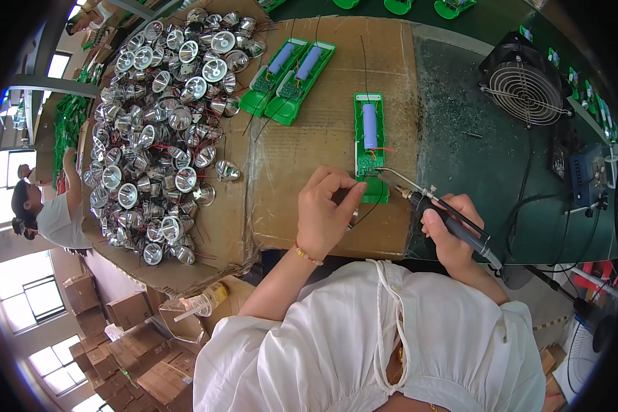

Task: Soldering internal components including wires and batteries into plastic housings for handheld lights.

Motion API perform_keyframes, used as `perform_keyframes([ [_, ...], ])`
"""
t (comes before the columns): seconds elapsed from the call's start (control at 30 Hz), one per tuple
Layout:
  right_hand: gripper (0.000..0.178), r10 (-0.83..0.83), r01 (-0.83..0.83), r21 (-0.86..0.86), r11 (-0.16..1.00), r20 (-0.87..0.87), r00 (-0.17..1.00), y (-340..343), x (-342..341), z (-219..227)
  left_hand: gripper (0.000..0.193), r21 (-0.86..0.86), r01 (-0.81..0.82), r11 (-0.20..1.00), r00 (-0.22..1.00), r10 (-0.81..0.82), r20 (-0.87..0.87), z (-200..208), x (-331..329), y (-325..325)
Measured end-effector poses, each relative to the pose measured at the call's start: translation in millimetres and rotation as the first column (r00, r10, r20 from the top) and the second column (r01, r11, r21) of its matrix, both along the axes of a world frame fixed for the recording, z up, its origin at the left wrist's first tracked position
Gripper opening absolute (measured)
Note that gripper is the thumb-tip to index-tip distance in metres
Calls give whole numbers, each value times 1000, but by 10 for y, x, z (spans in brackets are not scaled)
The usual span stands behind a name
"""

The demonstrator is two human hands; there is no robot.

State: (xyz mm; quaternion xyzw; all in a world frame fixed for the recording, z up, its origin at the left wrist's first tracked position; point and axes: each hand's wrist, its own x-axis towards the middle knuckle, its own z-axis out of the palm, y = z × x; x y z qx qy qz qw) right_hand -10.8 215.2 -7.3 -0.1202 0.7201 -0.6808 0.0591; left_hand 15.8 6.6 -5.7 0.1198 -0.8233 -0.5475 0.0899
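Note:
A green plastic housing [369,137] with a blue cylindrical cell and a small circuit board lies on a sheet of cardboard [323,110]. My left hand [326,213] pinches a thin wire at the housing's near end, fingers closed. My right hand [453,233] grips a black-handled soldering iron [436,206], its metal tip touching the board at the housing's near end.
A big heap of shiny silver reflector cups [165,123] with red wires covers the left of the cardboard. Two more green housings [288,79] lie at the back. A black fan [525,82] stands at the right. Another person [48,213] works at far left, by cardboard boxes [137,343].

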Motion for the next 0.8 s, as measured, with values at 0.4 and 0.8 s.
perform_keyframes([
  [0.4, 14, 5, -8, -39, 999, -61, 998, 31, -8, -22, 11, -95, 10, 995, 999, -15, -51, -54, -19, -24],
  [0.8, 17, -52, 56, -81, 995, 43, 998, -64, -32, 2, 14, -31, -36, 999, 999, 35, -11, -30, -65, 3],
])
